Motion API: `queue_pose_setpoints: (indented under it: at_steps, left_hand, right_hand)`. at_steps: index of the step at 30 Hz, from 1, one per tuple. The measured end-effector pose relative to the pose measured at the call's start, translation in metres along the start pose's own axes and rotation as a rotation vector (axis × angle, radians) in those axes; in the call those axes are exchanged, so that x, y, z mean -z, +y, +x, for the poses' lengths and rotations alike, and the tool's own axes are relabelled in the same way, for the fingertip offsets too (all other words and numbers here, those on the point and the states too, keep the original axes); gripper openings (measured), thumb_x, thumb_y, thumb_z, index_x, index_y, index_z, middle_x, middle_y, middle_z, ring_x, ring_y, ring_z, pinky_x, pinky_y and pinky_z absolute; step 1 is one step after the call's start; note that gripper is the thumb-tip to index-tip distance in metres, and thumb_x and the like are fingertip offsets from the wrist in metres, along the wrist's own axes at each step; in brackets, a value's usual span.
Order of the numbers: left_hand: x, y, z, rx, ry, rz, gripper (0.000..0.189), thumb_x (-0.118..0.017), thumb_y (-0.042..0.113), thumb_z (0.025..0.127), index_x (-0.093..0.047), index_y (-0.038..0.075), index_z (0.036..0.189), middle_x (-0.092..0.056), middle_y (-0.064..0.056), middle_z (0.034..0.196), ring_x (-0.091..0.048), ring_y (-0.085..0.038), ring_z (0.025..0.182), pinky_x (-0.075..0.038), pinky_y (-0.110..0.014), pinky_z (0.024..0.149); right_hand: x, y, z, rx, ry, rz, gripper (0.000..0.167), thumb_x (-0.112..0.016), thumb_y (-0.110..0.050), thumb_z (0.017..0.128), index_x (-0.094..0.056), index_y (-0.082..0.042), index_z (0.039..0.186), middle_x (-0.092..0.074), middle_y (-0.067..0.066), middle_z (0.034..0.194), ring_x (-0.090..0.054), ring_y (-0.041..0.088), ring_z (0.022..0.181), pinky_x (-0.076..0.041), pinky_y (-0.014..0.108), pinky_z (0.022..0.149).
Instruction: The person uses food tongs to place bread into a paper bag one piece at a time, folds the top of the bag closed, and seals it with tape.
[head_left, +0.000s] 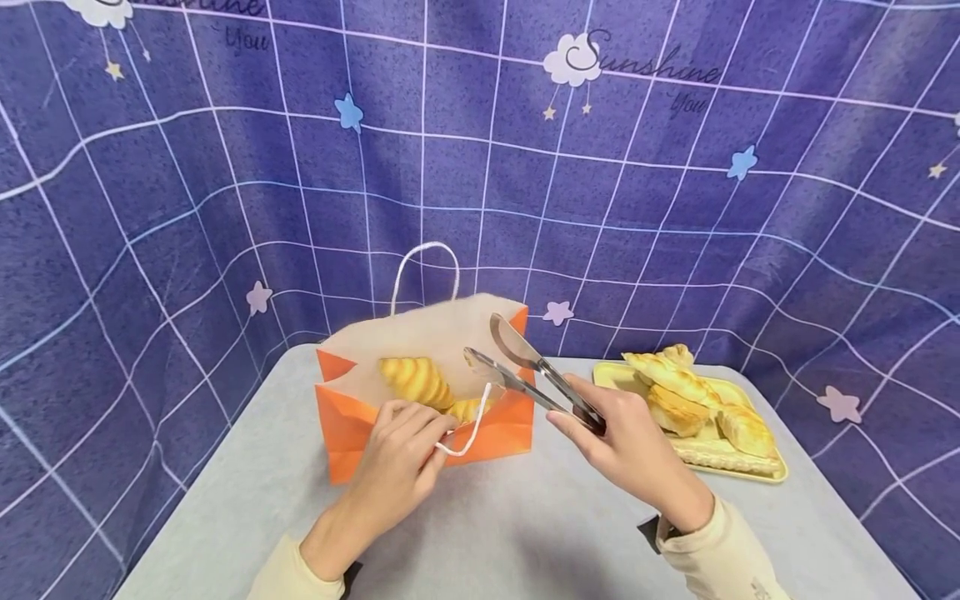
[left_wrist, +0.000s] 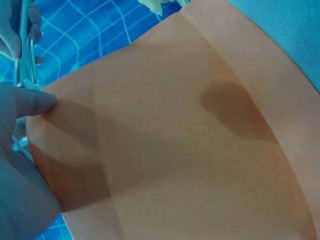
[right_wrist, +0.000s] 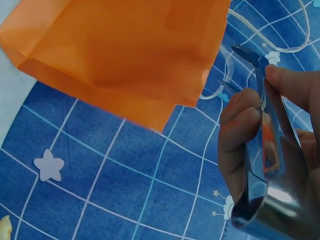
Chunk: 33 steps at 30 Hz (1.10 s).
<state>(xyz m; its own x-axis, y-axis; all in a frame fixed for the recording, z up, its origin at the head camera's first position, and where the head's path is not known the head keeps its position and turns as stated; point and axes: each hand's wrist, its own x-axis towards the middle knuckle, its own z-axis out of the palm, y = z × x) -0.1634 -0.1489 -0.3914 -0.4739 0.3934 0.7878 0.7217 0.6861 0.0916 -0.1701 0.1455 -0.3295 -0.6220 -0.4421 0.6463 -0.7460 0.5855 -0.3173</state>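
An orange paper bag with a pale inside and white cord handles stands with its mouth open in the head view. Inside it a ridged golden croissant shows, with a second golden pastry lower beside it. My left hand pinches the bag's front rim; in the left wrist view a fingertip lies at the edge of the paper. Metal tongs are gripped in my right hand. Their tips stand apart over the bag's right side, with nothing between them.
Right of the bag, a yellow tray bears several breads and pastries. The front cord handle hangs over the rim near the tongs, while the back handle stands up. A purple patterned curtain surrounds the grey table.
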Motion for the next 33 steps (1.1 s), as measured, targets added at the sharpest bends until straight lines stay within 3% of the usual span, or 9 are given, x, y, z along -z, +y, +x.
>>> queue_pose_setpoints:
  at_steps: [14,24,33]
  left_hand:
    - [0.0,0.0,0.002,-0.002,0.002,-0.013,0.016,-0.065,0.011,0.086,-0.071,0.01,0.101,-0.068,0.003,0.092,-0.063,-0.016,0.089,-0.038,-0.042,0.09]
    - [-0.003,0.0,0.0,-0.001,0.004,-0.016,0.019,-0.067,0.009,0.084,-0.071,0.008,0.102,-0.067,0.003,0.092,-0.062,-0.016,0.089,-0.037,-0.042,0.09]
    - [-0.005,0.0,0.001,0.002,0.019,-0.02,0.022,-0.059,0.007,0.084,-0.071,0.008,0.101,-0.068,0.002,0.091,-0.063,-0.016,0.088,-0.037,-0.041,0.09]
  right_hand:
    - [0.012,0.014,-0.023,-0.115,0.075,-0.012,0.038,-0.077,-0.024,0.087,-0.067,-0.022,0.123,-0.043,-0.014,0.062,-0.038,0.0,0.049,-0.031,0.015,0.045]
    - [0.021,0.029,-0.037,-0.169,0.121,-0.073,0.037,-0.079,-0.023,0.084,-0.07,-0.016,0.12,-0.045,-0.014,0.06,-0.038,0.001,0.048,-0.031,0.016,0.045]
    - [0.04,0.044,-0.048,-0.241,0.149,-0.135,0.037,-0.08,-0.027,0.083,-0.07,-0.019,0.118,-0.044,-0.011,0.06,-0.037,0.004,0.048,-0.031,0.02,0.044]
